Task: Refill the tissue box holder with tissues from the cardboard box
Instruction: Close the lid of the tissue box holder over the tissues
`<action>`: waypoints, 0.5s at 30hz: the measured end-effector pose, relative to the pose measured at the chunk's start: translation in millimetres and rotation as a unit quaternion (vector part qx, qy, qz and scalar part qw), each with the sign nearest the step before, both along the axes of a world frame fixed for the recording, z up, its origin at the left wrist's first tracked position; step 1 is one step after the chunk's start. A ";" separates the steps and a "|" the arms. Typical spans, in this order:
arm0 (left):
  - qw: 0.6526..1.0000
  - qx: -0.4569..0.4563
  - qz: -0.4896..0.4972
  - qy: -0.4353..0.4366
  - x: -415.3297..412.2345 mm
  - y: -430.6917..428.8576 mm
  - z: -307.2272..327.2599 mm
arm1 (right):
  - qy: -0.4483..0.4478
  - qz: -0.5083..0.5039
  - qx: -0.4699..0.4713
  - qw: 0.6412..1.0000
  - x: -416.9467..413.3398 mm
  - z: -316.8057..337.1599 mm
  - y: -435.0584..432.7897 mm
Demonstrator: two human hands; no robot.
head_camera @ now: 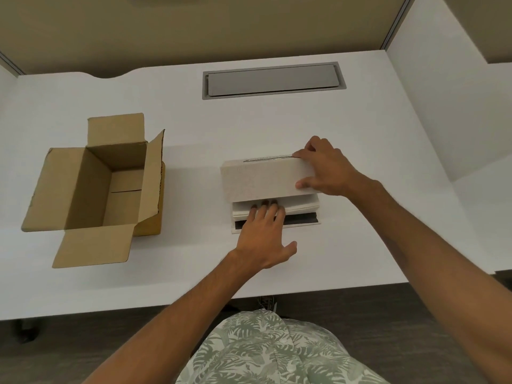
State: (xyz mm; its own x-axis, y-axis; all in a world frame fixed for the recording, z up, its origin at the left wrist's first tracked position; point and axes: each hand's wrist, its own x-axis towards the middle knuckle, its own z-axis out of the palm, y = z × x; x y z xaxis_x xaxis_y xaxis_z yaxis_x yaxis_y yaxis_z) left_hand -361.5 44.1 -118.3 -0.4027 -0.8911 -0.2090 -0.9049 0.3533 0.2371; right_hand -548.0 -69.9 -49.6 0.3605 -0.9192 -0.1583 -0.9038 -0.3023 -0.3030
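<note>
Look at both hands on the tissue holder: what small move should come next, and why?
Probably the left hand should press the tissues flatter into the base, since the stack shows under the lid, which the right hand holds raised.

Cardboard box (pixel 94 187) left of holder (pixel 266 180)

Left hand (pixel 264 239) fingertips lost under the raised lid (pixel 263 180), on the tissues (pixel 299 207) mostly covered by it. Counter (pixel 360 120) cropped at 9 and 3 o'clock. Forearms cropped at 6 o'clock.
</note>
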 end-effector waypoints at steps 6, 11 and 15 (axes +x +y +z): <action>1.000 -0.005 -0.015 -0.012 3.9 7.7 -3.0 | -0.039 -0.012 0.017 0.999 -2.4 -14.1 20.4; 0.999 -0.026 -0.015 0.019 9.6 16.2 -6.1 | -0.040 -0.016 -0.003 0.999 -1.2 -19.7 32.7; 0.971 -0.197 -0.048 0.127 25.3 33.2 -8.9 | -0.031 -0.012 -0.014 0.999 -0.4 -21.5 38.7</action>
